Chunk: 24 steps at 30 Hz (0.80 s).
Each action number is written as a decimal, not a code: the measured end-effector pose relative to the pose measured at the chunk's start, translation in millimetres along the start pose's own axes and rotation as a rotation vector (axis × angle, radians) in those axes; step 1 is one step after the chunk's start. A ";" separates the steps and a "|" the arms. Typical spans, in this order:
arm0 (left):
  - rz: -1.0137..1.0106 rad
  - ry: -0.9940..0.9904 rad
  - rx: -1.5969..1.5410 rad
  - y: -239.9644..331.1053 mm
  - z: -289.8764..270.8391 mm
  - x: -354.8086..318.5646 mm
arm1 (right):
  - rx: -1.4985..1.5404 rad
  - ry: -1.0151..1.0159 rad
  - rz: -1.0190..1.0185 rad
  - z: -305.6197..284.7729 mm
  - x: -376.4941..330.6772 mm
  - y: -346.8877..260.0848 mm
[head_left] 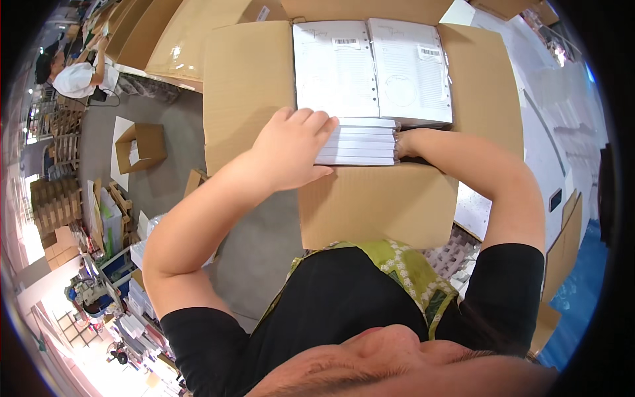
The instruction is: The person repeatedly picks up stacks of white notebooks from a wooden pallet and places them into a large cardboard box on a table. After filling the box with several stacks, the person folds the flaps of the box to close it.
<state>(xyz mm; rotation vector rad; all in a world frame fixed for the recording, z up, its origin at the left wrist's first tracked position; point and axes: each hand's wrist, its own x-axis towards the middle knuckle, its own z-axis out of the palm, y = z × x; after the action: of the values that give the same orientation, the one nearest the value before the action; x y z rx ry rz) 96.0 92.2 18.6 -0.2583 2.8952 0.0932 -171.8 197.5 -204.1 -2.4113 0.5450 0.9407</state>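
Note:
In front of me stands an open cardboard box (377,208) with its flaps folded outward. Two flat packs of white, hole-punched printed paper, a left pack (334,76) and a right pack (411,79), lie side by side in its far part, each with a barcode label. Nearer to me, several paper packs (360,142) show their white edges in a row. My left hand (294,142) is closed around the left end of this row, fingers over its far side and thumb at its near side. My right hand (408,142) reaches into the box at the row's right end, its fingers hidden.
A white work surface with a dark phone (555,199) lies to the right. Large cardboard boxes (192,43) stand at the far left. A small open carton (149,149) sits on the floor at left. Another person (79,76) works at the upper left.

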 end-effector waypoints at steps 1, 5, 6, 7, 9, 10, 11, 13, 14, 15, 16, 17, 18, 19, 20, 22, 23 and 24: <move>-0.005 -0.030 0.027 2.9 1.5 -7.1 | -0.082 -0.006 -0.036 -6.0 -2.4 1.1; -0.150 -0.061 0.069 18.4 35.4 -15.9 | 0.717 -0.013 0.304 3.3 31.2 8.7; -0.148 -0.031 0.042 16.1 36.8 -16.7 | 0.560 -0.039 0.247 17.2 39.5 17.1; -0.154 -0.003 0.007 18.3 38.0 -17.7 | 0.400 -0.072 0.183 32.7 43.6 23.4; -0.166 0.032 -0.046 19.1 41.6 -18.4 | 0.175 -0.132 0.094 34.1 44.0 23.2; -0.174 0.037 -0.060 19.2 42.5 -15.9 | 0.108 -0.155 0.069 35.1 45.0 21.3; -0.186 0.042 -0.069 18.0 42.2 -14.7 | 0.036 -0.175 0.044 27.7 43.7 18.6; -0.205 0.031 0.006 23.7 46.6 -22.2 | -0.105 -0.214 -0.003 13.4 40.5 12.4; -0.211 0.025 0.041 27.3 47.6 -24.3 | -0.121 -0.218 -0.007 12.4 40.4 11.1; -0.207 0.029 0.060 28.7 46.5 -24.9 | -0.102 -0.202 0.005 12.0 38.3 11.1; -0.204 0.034 0.078 29.7 43.3 -24.8 | -0.080 -0.183 0.019 11.6 37.2 10.0; -0.199 0.035 0.092 30.5 40.8 -24.7 | -0.041 -0.159 0.032 13.2 35.7 7.0; -0.188 -0.002 0.096 29.0 36.4 -21.5 | -0.005 -0.136 0.046 14.5 34.1 5.4; -0.176 -0.039 0.099 25.6 30.3 -15.8 | 0.045 -0.108 0.065 14.2 33.8 6.5; -0.167 -0.075 0.103 23.5 26.3 -11.6 | 0.100 -0.072 0.084 13.4 31.7 8.7; -0.153 -0.128 0.095 20.8 25.6 -6.2 | 0.251 -0.019 0.133 14.4 30.3 4.3; -0.141 -0.150 0.090 20.4 22.6 -2.7 | 0.368 0.019 0.168 15.3 30.0 4.3; -0.160 -0.154 0.010 17.5 17.1 -2.4 | 0.511 0.065 0.211 15.8 31.0 3.9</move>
<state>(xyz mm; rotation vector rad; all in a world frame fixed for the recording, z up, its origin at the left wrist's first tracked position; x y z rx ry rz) 98.9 111.2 3.4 -0.4580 2.7110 0.0681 -160.8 197.7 -237.3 -1.9529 0.9511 0.6995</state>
